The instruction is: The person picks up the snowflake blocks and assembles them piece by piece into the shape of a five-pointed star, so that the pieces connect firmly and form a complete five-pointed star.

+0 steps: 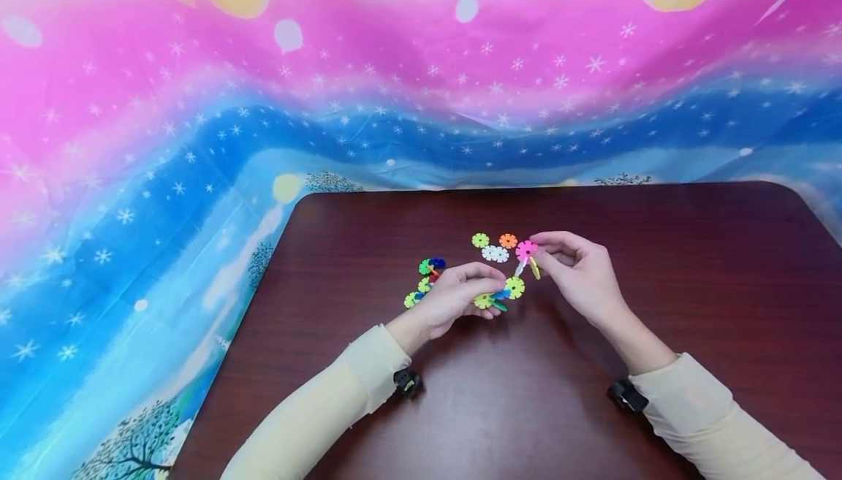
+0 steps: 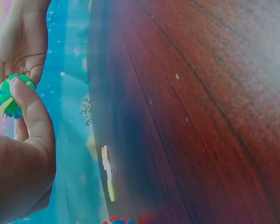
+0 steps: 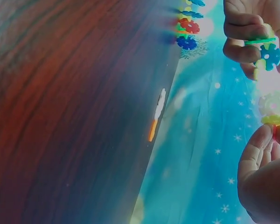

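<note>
My left hand [image 1: 454, 296] pinches a small cluster of notched plastic snowflake discs; a yellow-green disc [image 1: 515, 288], a blue disc [image 3: 270, 57] and a green disc [image 2: 21, 78] show in it. Between the thumb and fingers of my right hand [image 1: 585, 275] is a pink snowflake disc [image 1: 525, 250]. A white disc [image 1: 520, 267] and a yellow disc [image 1: 535, 269] hang from the pink one. The two clusters are close together; whether they touch I cannot tell. Fingers hide part of each.
Just beyond the hands lie loose discs: a yellow-green one [image 1: 480, 240], an orange one [image 1: 508, 240] and white ones [image 1: 495, 253]. A joined multicoloured chain of discs [image 1: 425, 284] sits left, partly behind my left hand. The dark wooden table [image 1: 710, 261] meets a printed cloth backdrop [image 1: 421, 63].
</note>
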{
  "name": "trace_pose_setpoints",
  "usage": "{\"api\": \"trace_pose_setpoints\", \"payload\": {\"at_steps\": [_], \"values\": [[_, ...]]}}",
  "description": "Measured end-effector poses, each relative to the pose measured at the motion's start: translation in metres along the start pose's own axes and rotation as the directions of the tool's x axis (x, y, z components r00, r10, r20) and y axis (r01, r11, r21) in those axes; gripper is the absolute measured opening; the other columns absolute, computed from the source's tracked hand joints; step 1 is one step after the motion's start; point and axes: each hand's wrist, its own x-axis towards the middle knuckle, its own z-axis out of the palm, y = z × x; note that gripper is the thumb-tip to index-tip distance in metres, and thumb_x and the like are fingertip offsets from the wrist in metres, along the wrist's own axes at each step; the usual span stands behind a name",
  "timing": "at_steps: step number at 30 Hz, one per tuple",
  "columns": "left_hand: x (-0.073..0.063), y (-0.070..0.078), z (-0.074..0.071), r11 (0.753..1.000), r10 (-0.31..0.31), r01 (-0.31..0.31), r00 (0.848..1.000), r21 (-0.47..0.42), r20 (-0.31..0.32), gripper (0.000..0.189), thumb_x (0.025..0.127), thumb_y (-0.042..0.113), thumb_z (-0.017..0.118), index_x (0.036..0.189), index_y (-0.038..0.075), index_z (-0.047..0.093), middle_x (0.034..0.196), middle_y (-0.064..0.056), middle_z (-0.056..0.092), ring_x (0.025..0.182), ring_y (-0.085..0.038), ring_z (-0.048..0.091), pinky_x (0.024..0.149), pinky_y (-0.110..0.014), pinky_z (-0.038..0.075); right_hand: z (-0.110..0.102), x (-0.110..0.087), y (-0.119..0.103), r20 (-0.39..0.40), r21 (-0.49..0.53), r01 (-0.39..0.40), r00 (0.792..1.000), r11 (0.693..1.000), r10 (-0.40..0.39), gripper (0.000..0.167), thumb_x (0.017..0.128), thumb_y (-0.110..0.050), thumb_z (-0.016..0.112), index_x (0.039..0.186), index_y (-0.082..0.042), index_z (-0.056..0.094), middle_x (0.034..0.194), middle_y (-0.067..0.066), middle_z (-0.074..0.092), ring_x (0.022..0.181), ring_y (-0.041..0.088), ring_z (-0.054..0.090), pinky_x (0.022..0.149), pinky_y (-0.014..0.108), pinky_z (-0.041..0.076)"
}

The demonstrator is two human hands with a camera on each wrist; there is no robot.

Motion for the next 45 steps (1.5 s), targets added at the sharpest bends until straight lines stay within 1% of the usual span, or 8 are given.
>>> {"api": "trace_pose_setpoints", "payload": {"at_steps": [5, 10, 14, 22, 28, 31, 38, 45], "values": [[0.002, 0.0, 0.003, 1.0, -0.009, 0.009, 1.0, 0.029, 0.012, 0.023, 0.099, 0.018, 0.072, 0.118, 0.005, 0.073, 0.096, -0.006, 0.071, 0.07, -0.019, 0.071, 0.067, -0.027, 0.059, 0.001, -0.001, 0.001, 0.023, 0.004, 0.003, 1.0, 1.0, -0.003, 0.024, 0.099, -0.01, 0.072, 0.12, -0.001, 0.073, 0.097, 0.013, 0.074, 0.077, 0.012, 0.073, 0.071, 0.025, 0.061], [0.003, -0.001, 0.004, 0.999, -0.03, 0.03, 1.0, 0.039, -0.009, 0.023, 0.1, 0.017, 0.07, 0.119, 0.004, 0.073, 0.096, -0.006, 0.07, 0.065, -0.017, 0.067, 0.065, -0.027, 0.059, -0.002, -0.001, 0.003, -0.031, -0.012, 0.02, 0.999, 1.0, -0.02, 0.025, 0.097, -0.009, 0.074, 0.12, 0.0, 0.073, 0.097, 0.009, 0.074, 0.08, 0.009, 0.072, 0.071, 0.019, 0.058], [0.003, -0.002, 0.004, 0.998, -0.029, 0.03, 0.999, 0.058, -0.026, 0.02, 0.098, 0.018, 0.073, 0.112, 0.005, 0.072, 0.099, -0.013, 0.069, 0.063, -0.016, 0.064, 0.063, -0.027, 0.057, -0.002, -0.001, 0.004, -0.027, -0.02, 0.03, 0.999, 0.999, -0.03, 0.025, 0.097, -0.008, 0.073, 0.12, 0.001, 0.073, 0.096, 0.009, 0.074, 0.08, 0.01, 0.071, 0.069, 0.017, 0.057], [0.003, -0.004, 0.004, 0.988, 0.046, -0.041, 0.998, 0.148, -0.031, 0.018, 0.098, 0.021, 0.074, 0.108, 0.006, 0.071, 0.106, -0.029, 0.068, 0.061, -0.016, 0.066, 0.059, -0.027, 0.057, 0.002, -0.002, 0.003, -0.007, -0.02, 0.045, 0.999, 0.999, -0.045, 0.023, 0.097, -0.009, 0.074, 0.118, -0.001, 0.074, 0.097, 0.012, 0.074, 0.081, 0.01, 0.072, 0.072, 0.017, 0.057], [0.0, -0.003, 0.004, 0.97, 0.104, -0.095, 0.994, 0.225, -0.028, 0.013, 0.1, 0.021, 0.072, 0.105, 0.01, 0.067, 0.103, -0.031, 0.068, 0.059, -0.017, 0.065, 0.055, -0.026, 0.055, 0.003, -0.003, 0.004, -0.006, -0.034, 0.07, 0.997, 0.997, -0.071, 0.022, 0.096, -0.007, 0.075, 0.117, -0.002, 0.075, 0.096, 0.014, 0.074, 0.08, 0.009, 0.071, 0.073, 0.017, 0.057], [0.0, -0.003, 0.005, 0.967, 0.114, -0.105, 0.993, 0.232, -0.028, 0.013, 0.101, 0.021, 0.071, 0.106, 0.01, 0.068, 0.103, -0.028, 0.069, 0.058, -0.016, 0.065, 0.054, -0.025, 0.054, 0.003, -0.002, 0.004, -0.007, -0.038, 0.066, 0.998, 0.997, -0.066, 0.022, 0.096, -0.009, 0.076, 0.117, -0.003, 0.075, 0.096, 0.013, 0.075, 0.081, 0.009, 0.072, 0.072, 0.017, 0.057], [-0.001, -0.004, 0.007, 0.965, 0.147, -0.131, 0.987, 0.228, -0.056, 0.015, 0.102, 0.022, 0.069, 0.106, 0.007, 0.071, 0.092, -0.005, 0.071, 0.058, -0.016, 0.064, 0.05, -0.025, 0.053, 0.006, -0.005, 0.004, -0.022, -0.037, 0.054, 0.998, 0.998, -0.055, 0.021, 0.095, -0.009, 0.077, 0.115, -0.003, 0.077, 0.096, 0.012, 0.076, 0.079, 0.009, 0.072, 0.069, 0.018, 0.057], [-0.003, -0.002, 0.01, 0.965, 0.18, -0.156, 0.979, 0.212, -0.097, 0.015, 0.102, 0.022, 0.069, 0.105, 0.008, 0.072, 0.089, -0.003, 0.07, 0.058, -0.016, 0.063, 0.047, -0.024, 0.047, 0.011, -0.007, 0.001, -0.082, 0.039, 0.089, 0.993, 0.995, -0.086, 0.02, 0.092, -0.002, 0.078, 0.112, 0.002, 0.076, 0.098, 0.017, 0.076, 0.08, 0.005, 0.073, 0.074, 0.018, 0.058]]}}
